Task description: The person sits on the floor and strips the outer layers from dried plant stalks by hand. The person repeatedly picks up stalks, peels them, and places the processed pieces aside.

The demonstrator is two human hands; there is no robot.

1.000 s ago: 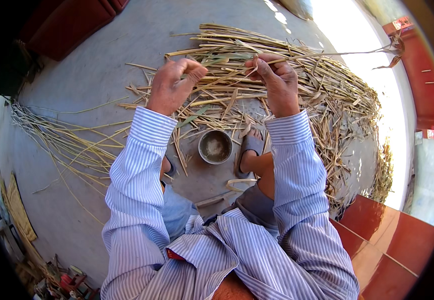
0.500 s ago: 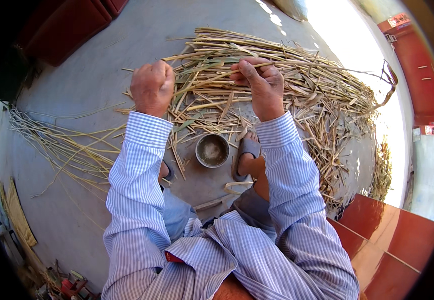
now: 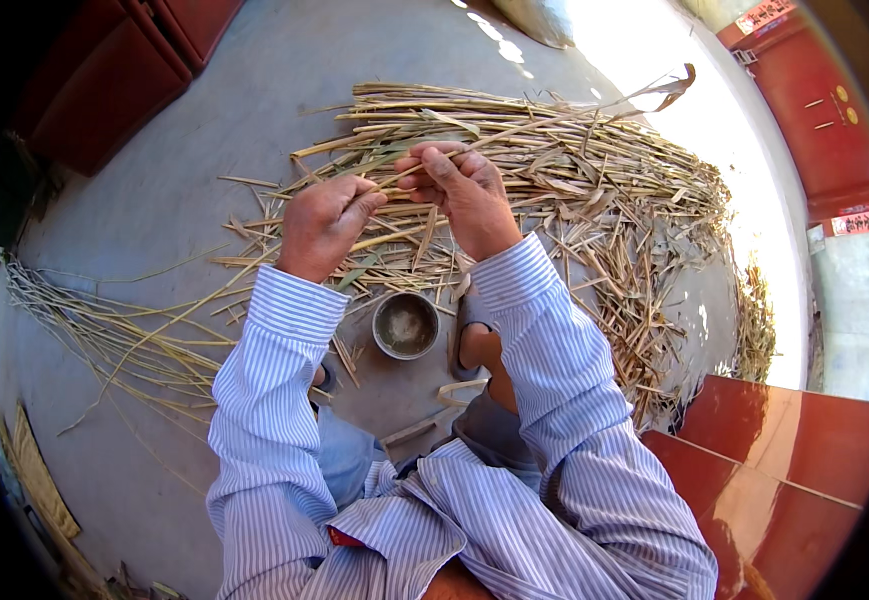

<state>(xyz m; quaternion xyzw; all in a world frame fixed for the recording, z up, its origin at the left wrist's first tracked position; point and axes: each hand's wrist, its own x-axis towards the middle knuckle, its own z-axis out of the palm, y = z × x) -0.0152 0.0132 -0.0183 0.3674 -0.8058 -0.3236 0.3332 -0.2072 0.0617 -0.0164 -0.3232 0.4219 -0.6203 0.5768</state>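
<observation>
Both my hands are over the near edge of a heap of dry reed stalks (image 3: 554, 165). A single stalk (image 3: 392, 181) runs between them. My left hand (image 3: 324, 228) pinches its near end between thumb and curled fingers. My right hand (image 3: 464, 200) holds the same stalk a short way along, thumb against fingers. Beyond the right hand the stalk slants up to the right, with a curled dry leaf (image 3: 672, 88) at its far tip. Below the hands a round metal bowl (image 3: 405, 327) stands on the floor between my feet, with a dull, murky inside.
Loose thin stalks (image 3: 114, 320) fan out on the grey floor at left. Broken leaves and stalk bits (image 3: 644, 310) litter the right side. Dark red furniture (image 3: 114, 95) stands at upper left, a red door (image 3: 814, 120) at right, and glossy red panels (image 3: 754, 430) at lower right.
My hands have drawn closer together, the right one moving left and the left one coming nearer to me. The stalk's leafy tip has swung up and left. The view has shifted slightly.
</observation>
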